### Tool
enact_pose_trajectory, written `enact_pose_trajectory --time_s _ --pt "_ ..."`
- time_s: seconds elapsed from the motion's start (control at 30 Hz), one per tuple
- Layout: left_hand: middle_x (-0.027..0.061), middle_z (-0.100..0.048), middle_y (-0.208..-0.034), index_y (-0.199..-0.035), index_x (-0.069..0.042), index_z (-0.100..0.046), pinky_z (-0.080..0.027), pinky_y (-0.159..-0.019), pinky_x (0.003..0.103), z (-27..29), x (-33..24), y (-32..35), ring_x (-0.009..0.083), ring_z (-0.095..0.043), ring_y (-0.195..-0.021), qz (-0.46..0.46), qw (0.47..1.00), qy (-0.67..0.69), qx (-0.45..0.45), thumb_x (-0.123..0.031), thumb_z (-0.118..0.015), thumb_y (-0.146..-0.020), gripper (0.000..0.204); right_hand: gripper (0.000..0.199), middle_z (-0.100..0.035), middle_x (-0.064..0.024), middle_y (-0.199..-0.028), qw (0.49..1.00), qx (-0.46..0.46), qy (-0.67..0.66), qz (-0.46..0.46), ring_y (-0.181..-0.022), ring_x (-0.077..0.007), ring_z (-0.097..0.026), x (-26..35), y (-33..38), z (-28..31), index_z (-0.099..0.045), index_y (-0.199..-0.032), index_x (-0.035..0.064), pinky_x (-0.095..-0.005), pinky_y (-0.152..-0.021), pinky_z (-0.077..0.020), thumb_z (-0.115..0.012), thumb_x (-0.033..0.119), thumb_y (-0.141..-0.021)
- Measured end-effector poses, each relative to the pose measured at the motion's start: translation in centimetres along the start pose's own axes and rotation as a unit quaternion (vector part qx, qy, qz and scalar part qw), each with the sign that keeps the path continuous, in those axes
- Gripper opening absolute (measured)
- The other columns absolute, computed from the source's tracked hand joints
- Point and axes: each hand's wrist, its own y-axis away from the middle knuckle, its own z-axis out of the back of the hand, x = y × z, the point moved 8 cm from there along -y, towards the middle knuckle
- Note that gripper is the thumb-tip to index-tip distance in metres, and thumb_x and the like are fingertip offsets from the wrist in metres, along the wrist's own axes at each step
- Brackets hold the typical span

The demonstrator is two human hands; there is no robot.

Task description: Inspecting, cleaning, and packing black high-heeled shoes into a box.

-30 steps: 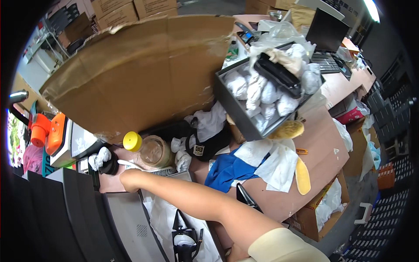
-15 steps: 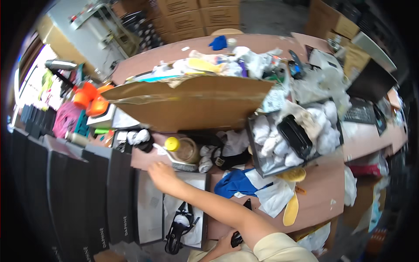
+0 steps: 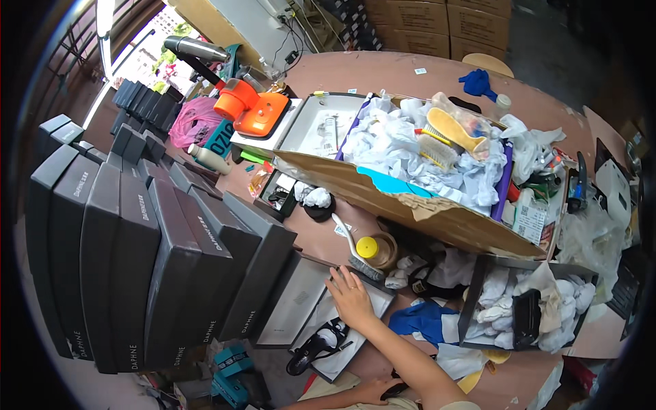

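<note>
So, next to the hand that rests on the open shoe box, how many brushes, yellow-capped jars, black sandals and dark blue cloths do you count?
Brush: 1
Yellow-capped jar: 1
Black sandal: 1
Dark blue cloth: 1
Total: 4

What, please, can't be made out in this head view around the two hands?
- Left hand: cut off by the lower edge; its grip is unclear.
- Black strappy sandal: partly under the right hand and white tissue paper.
- Open grey shoebox: its contents are mostly covered.
- Scrubbing brush: bristles too small.
</note>
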Motion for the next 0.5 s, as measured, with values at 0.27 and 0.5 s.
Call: enact_pose_trajectory --time_s 0.27,0.5 --pt "0.0147 -0.047 -0.129 -0.129 -0.017 -0.044 -0.043 -0.091 0.036 -2.8 4.0 -2.1 0.0281 -0.052 -0.110 0.018 1.000 0.021 -0.004 -0.021 -0.049 -0.089 0.041 0.043 -0.041 -0.0134 -0.136 0.999 0.032 -0.025 -0.018 -0.129 -0.0328 -0.033 -0.4 -0.6 0.2 -0.056 -0.117 0.0062 -0.0427 -0.104 -0.0292 -0.057 0.010 -0.075" --pt "0.0146 -0.049 -0.127 -0.128 -0.017 -0.044 -0.044 -0.089 0.036 -1.6 3.3 -2.1 0.0287 -0.053 -0.108 0.051 0.999 -0.002 0.007 -0.021 -0.048 -0.089 0.039 0.043 -0.041 -0.0126 -0.136 0.998 0.040 -0.036 -0.029 -0.129 -0.0329 -0.033 -0.4 -0.6 0.2 -0.056 -0.117 0.0075 -0.0432 -0.103 -0.0296 -0.058 0.011 -0.075"
